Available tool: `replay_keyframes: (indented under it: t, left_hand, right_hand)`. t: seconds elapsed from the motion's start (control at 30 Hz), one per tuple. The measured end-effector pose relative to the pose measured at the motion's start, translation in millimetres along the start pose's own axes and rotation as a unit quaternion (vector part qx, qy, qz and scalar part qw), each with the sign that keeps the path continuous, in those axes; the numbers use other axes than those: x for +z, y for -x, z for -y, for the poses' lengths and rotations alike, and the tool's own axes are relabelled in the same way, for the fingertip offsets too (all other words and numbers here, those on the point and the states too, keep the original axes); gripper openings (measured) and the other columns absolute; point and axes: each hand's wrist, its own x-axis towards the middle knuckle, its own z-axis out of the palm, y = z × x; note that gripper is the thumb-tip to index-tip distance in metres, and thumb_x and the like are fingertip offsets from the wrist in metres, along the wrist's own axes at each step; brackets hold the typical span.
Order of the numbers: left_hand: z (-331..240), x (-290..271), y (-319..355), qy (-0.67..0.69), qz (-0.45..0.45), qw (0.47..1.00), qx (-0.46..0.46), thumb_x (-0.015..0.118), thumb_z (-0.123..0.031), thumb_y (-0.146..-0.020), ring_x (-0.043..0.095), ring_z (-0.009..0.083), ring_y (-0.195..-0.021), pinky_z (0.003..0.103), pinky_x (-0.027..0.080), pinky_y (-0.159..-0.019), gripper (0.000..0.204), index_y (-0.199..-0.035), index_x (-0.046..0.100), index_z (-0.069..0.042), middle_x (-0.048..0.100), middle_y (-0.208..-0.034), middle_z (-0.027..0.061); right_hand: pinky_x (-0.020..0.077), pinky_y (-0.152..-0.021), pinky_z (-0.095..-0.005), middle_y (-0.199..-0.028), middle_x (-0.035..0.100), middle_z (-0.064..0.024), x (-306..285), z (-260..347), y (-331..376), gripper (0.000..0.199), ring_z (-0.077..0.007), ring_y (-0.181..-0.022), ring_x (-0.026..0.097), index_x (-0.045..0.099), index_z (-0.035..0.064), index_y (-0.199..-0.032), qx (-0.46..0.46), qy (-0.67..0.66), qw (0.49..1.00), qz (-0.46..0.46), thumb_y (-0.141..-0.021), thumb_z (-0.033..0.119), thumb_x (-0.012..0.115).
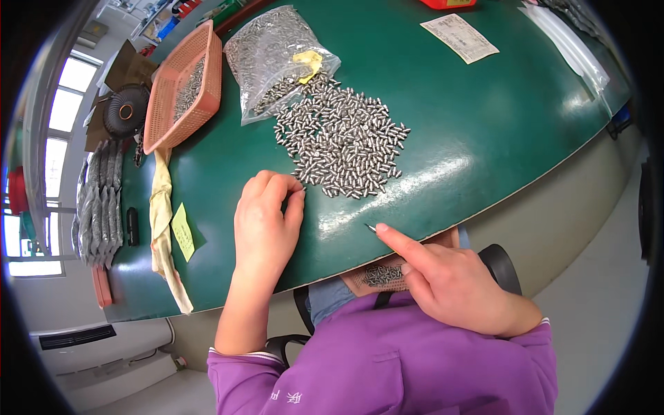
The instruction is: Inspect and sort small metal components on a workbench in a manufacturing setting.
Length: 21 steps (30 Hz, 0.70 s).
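Note:
A heap of small silver metal pieces with pointed ends [346, 142] lies loose on the green table [443, 117]. At the heap's near left edge is my left hand [266, 218], its fingers curled and the thumb against the index finger; what they pinch, if anything, I cannot make out. My right hand [449, 280] reaches over the table's near edge with the index finger stretched out. That fingertip touches a single metal piece [371, 227] lying apart from the heap. Below the edge, on my lap, a basket holding more metal pieces [384, 276] partly shows.
An open clear bag of metal pieces [273, 52] lies behind the heap. Left of it stands a pink basket [209, 104]. A yellowish cloth strip [161, 214], a yellow note [183, 232] and stacked grey packets [100, 204] lie farther left. A printed paper slip [459, 38] lies at back right.

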Motion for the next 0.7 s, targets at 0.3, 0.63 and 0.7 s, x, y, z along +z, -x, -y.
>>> replay_keyframes:
  t: [0.3, 0.63, 0.7]
  left_hand:
    - [-38, 1, 34, 0.131, 0.078, 0.988, -0.019, 0.074, 0.001, -0.078, 0.06, 0.0299, -0.079, 0.041, 0.048, -0.069, 0.016, -0.083, 0.06, -0.004, 0.06, -0.082, 0.0091]
    - [-35, 4, 35, 0.135, 0.072, 0.988, 0.001, 0.072, 0.007, -0.078, 0.059, 0.0226, -0.076, 0.032, 0.051, -0.065, 0.016, -0.085, 0.061, -0.002, 0.058, -0.083, 0.0087]
    - [-34, 4, 35, 0.139, 0.072, 0.988, 0.0, 0.072, 0.007, -0.078, 0.059, 0.0228, -0.076, 0.032, 0.05, -0.065, 0.016, -0.085, 0.061, -0.002, 0.058, -0.083, 0.0088]
  right_hand:
    - [0.0532, -0.055, -0.0407, -0.074, 0.062, -0.012, 10, 4, -9, 0.065, -0.028, -0.059, 0.065, 0.045, 0.0072, -0.153, -0.034, -0.011, 0.999, 0.018, -0.091, 0.01, 0.065]
    - [0.0509, -0.063, -0.0379, -0.073, 0.062, -0.008, 9, 7, -11, 0.063, -0.0248, -0.062, 0.063, 0.049, 0.0063, -0.15, -0.034, -0.022, 0.999, 0.019, -0.089, 0.006, 0.065]
    - [0.0507, -0.074, -0.0359, -0.075, 0.063, -0.005, 7, 8, -12, 0.07, -0.0221, -0.066, 0.063, 0.051, 0.0109, -0.151, -0.012, -0.025, 0.999, 0.033, -0.083, -0.001, 0.063]
